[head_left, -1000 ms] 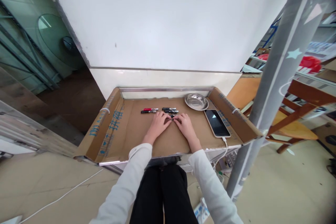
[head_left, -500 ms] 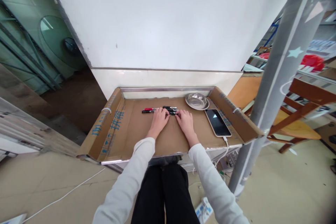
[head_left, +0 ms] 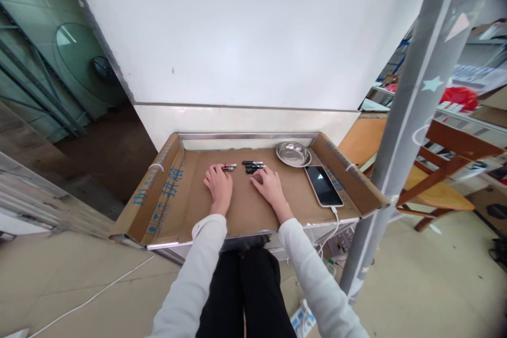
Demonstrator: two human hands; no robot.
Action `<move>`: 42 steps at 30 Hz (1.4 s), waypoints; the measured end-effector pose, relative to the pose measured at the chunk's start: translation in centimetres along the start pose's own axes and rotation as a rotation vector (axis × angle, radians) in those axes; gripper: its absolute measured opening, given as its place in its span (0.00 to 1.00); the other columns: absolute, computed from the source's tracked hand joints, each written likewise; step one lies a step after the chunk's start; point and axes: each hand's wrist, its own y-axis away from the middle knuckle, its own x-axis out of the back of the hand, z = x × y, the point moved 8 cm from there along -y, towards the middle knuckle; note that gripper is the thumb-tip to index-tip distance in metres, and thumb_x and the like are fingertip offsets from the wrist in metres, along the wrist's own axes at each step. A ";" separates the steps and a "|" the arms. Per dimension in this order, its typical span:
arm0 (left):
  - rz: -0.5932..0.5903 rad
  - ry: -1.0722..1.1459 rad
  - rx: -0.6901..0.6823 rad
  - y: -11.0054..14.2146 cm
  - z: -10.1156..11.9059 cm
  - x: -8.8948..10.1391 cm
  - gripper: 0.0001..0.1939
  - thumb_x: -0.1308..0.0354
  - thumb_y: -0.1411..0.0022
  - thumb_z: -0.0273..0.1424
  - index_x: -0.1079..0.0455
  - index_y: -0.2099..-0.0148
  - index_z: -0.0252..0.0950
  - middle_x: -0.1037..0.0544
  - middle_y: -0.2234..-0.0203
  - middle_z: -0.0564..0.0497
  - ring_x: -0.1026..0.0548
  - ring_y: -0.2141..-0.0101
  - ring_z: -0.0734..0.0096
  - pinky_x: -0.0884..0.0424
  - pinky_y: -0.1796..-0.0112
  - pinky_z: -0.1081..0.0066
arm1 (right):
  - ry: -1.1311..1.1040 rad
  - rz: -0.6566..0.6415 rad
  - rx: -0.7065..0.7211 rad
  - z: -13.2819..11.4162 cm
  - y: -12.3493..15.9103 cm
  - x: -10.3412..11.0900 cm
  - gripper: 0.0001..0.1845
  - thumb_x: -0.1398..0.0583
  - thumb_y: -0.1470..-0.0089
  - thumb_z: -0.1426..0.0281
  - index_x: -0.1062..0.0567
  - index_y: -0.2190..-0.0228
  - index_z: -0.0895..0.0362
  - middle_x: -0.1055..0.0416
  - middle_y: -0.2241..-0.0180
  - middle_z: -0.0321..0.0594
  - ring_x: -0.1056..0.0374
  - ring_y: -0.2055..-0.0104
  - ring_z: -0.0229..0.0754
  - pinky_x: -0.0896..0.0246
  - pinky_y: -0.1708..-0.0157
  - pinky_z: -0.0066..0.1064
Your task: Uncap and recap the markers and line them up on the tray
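Observation:
My left hand is curled over the left ends of a red marker and a dark marker, hiding most of both. To their right, several black markers lie side by side on the cardboard. My right hand rests just in front of these, thumb and forefinger apart, fingertips close to the markers' right ends. Whether those fingertips touch them is hard to see.
The cardboard-lined tray has raised side flaps. Toward its back right stands a round metal dish. A phone lies in front of the dish, with a white cable plugged in. A grey post stands beside the tray.
My left hand has moved left, away from the black markers and onto the red and dark ones. My right hand has let its fingers spread beside the black markers.

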 end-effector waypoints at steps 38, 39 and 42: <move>-0.132 0.662 -0.509 2.0 6.1 1.5 0.15 0.53 0.35 0.33 0.38 0.47 0.41 0.31 0.51 0.48 0.32 0.50 0.70 0.36 0.48 0.67 | -1.726 -0.060 -0.567 2.5 -1.0 -3.7 0.11 0.38 0.56 0.71 0.23 0.67 0.57 0.25 0.67 0.38 0.31 0.70 0.33 0.31 0.63 0.26; -0.115 0.681 -0.483 1.9 5.9 1.5 0.14 0.52 0.36 0.33 0.38 0.48 0.40 0.30 0.52 0.47 0.31 0.51 0.70 0.35 0.49 0.67 | -1.730 -0.065 -0.569 2.4 -1.0 -3.7 0.11 0.38 0.56 0.71 0.23 0.66 0.58 0.25 0.67 0.39 0.30 0.70 0.33 0.31 0.64 0.26; -0.086 0.738 -0.393 1.5 5.1 1.2 0.12 0.51 0.36 0.34 0.37 0.52 0.38 0.28 0.56 0.47 0.28 0.58 0.71 0.30 0.54 0.67 | -1.745 -0.095 -0.567 2.2 -1.0 -3.8 0.11 0.38 0.55 0.71 0.23 0.66 0.60 0.25 0.68 0.40 0.30 0.70 0.33 0.32 0.64 0.25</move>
